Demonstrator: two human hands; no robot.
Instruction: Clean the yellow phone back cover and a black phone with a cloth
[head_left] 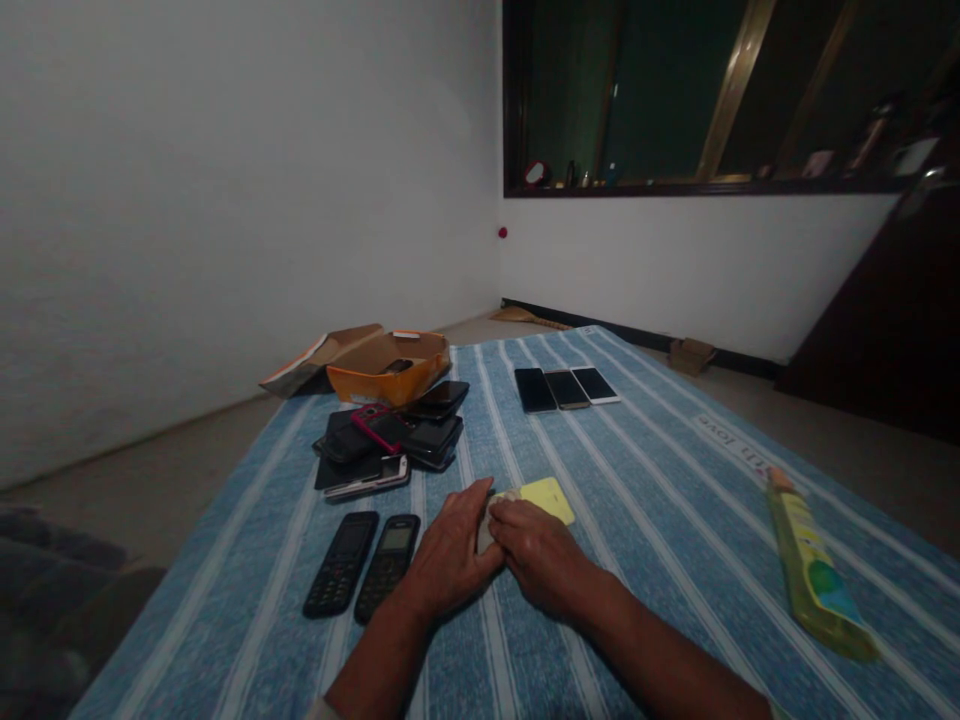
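Both hands meet at the middle of the striped blue cloth. My left hand rests around the left side of a small pale object, its thumb and fingers apart. My right hand has its fingers curled together over the top of that object, perhaps on a bit of cloth; what they grip is mostly hidden. A flat yellow piece lies just beyond my right hand. Left of my left hand are two keypad phones, one dark and one with a grey screen.
A pile of phones lies at the left, before an open orange box. Three smartphones lie side by side farther back. A bottle of yellow-green liquid lies at the right.
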